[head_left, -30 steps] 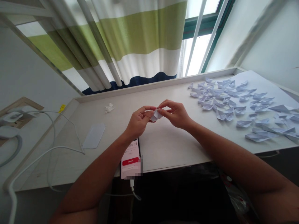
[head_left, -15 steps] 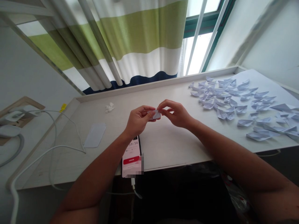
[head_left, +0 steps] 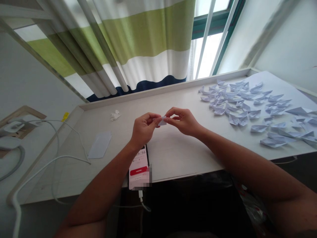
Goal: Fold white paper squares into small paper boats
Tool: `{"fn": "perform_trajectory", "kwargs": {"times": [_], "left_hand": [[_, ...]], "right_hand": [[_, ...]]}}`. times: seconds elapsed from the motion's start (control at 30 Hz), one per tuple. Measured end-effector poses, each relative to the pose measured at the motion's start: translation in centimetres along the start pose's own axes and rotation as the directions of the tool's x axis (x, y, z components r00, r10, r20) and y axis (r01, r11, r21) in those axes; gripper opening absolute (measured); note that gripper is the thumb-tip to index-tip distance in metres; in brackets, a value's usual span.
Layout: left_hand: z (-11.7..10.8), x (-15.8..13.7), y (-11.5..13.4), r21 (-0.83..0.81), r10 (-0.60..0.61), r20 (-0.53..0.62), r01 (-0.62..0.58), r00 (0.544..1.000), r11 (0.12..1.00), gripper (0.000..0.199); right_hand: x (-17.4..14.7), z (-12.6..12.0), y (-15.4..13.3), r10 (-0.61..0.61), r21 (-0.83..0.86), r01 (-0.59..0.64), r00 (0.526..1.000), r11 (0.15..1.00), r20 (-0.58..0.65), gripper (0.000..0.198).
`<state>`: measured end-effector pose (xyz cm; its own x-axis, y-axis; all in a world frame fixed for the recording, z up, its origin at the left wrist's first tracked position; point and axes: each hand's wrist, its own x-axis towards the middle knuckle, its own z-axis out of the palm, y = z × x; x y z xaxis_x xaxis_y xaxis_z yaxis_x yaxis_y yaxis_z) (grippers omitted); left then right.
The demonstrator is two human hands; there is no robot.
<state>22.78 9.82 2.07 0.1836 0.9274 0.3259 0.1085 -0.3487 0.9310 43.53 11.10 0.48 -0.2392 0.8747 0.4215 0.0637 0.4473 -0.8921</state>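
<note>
Between my two hands, above the middle of the white table (head_left: 173, 155), is a small folded piece of white paper (head_left: 162, 122). My left hand (head_left: 145, 127) pinches its left side between thumb and fingers. At its right side, the thumb and fingertips of my right hand (head_left: 182, 120) close on the paper's edge. The fingers partly hide the paper, so its exact fold cannot be made out. To the right lie several folded paper boats (head_left: 236, 119), crowded together. A stack of white paper pieces (head_left: 100, 145) rests to the left.
A phone (head_left: 138, 171) with a lit screen lies at the front edge below my left wrist, a cable plugged into it. White cables (head_left: 71, 157) cross the table's left side. Crumpled white paper (head_left: 115, 115) sits at the back left. A striped curtain (head_left: 148, 36) hangs behind.
My right thumb has straightened and now presses along the paper's right edge. The paper has tilted slightly and shows less of its face. The view has shifted a little.
</note>
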Motion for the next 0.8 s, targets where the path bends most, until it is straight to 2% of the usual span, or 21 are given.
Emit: {"fn": "perform_trajectory", "kwargs": {"times": [0.2, 0.37, 0.6, 0.8], "left_hand": [[-0.18, 0.10, -0.14, 0.019, 0.030, 0.050, -0.031, 0.998, 0.999, 0.035], [-0.20, 0.14, -0.17, 0.018, 0.040, 0.059, -0.041, 0.997, 0.999, 0.033], [-0.22, 0.33, -0.59, -0.060, -0.004, 0.073, 0.009, 0.997, 0.998, 0.034], [-0.12, 0.43, -0.61, -0.106, -0.039, 0.110, 0.050, 0.993, 0.993, 0.042]], "right_hand": [[-0.04, 0.16, 0.18, 0.019, 0.085, -0.021, 1.000, 0.996, 0.024, 0.041], [-0.06, 0.20, 0.23, 0.011, 0.092, -0.013, 1.000, 0.996, 0.021, 0.042], [0.02, -0.16, -0.09, -0.045, 0.097, 0.040, 0.998, 0.994, 0.050, 0.037], [0.07, -0.18, 0.23, -0.036, 0.095, 0.032, 0.998, 0.995, 0.043, 0.035]]}}
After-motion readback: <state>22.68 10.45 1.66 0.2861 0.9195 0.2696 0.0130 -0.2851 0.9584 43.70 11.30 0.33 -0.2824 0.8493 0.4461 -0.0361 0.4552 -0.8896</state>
